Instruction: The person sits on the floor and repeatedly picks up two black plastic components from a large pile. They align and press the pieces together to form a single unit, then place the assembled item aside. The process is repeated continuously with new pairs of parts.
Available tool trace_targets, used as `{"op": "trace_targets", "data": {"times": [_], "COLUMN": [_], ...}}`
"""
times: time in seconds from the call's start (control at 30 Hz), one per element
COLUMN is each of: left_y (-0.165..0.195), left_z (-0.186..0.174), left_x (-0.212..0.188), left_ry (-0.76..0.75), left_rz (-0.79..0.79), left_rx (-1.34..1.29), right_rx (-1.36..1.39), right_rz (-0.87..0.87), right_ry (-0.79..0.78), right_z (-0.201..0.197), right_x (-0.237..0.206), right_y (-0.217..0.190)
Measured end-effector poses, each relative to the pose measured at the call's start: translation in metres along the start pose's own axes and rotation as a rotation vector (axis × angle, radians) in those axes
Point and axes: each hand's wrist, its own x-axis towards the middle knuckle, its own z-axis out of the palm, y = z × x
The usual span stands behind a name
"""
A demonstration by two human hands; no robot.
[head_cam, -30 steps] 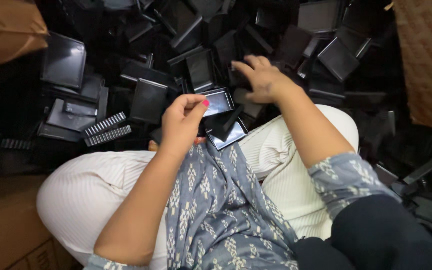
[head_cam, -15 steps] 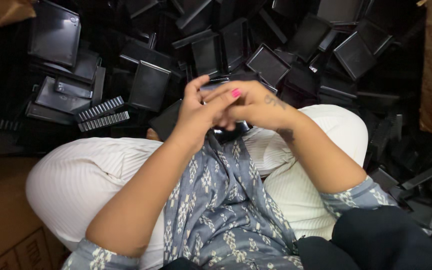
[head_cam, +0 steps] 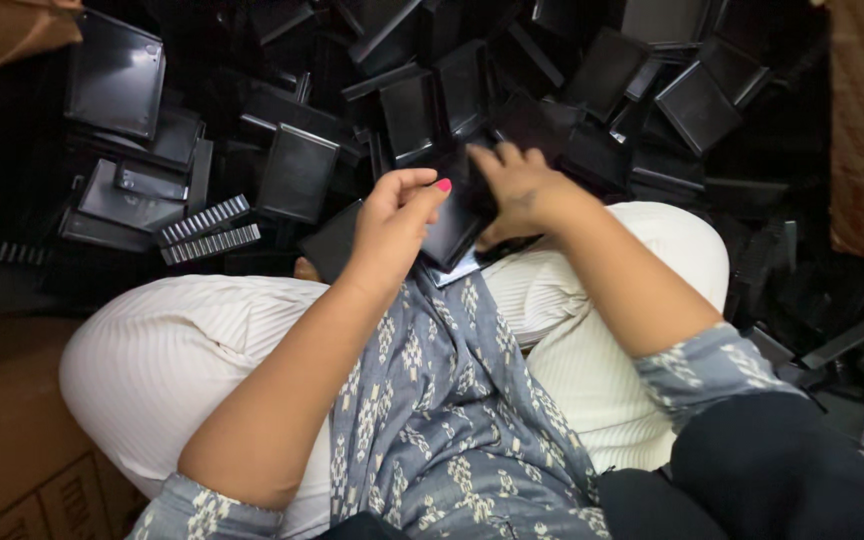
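We hold a flat black plastic piece point(head_cam: 457, 225) between both hands, just above our knees. Our left hand point(head_cam: 392, 225) curls around its near left edge, the thumb with the pink nail pressed on top and the fingers tucked under. Our right hand point(head_cam: 522, 190) lies over its far right corner, fingers spread and bent across the surface. The piece sits tilted, its long axis running from the lower left by our left palm up to the right under our right fingers. Just beyond both hands lies a heap of black trays point(head_cam: 412, 110), and left of our left hand two ribbed strips point(head_cam: 207, 230).
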Motion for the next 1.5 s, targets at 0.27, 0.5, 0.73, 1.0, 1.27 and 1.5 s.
{"op": "trace_targets", "data": {"times": [0.27, 0.5, 0.73, 1.0, 1.27, 1.5], "left_y": [0.002, 0.007, 0.021, 0.035, 0.027, 0.031], "left_z": [-0.003, 0.005, 0.013, -0.015, -0.023, -0.02], "left_x": [-0.003, -0.005, -0.025, -0.004, 0.002, 0.0], "left_ry": [0.044, -0.029, -0.376, 0.126, 0.114, 0.047], "left_rz": [0.056, 0.092, 0.026, -0.159, -0.245, -0.235], "left_rx": [0.063, 0.097, -0.177, -0.184, -0.264, -0.347], "right_rx": [-0.065, 0.581, 1.476, 0.462, 0.123, 0.221], "right_rz": [0.071, -0.067, -0.433, 0.053, 0.29, 0.225], "right_ry": [0.28, 0.524, 0.331, 0.945, 0.396, 0.642], "right_z": [0.01, -0.014, 0.003, -0.015, -0.009, -0.018], "right_x": [0.014, -0.025, -0.053, -0.006, 0.001, -0.02], "right_y": [0.007, 0.025, -0.041, -0.033, -0.036, -0.021]}}
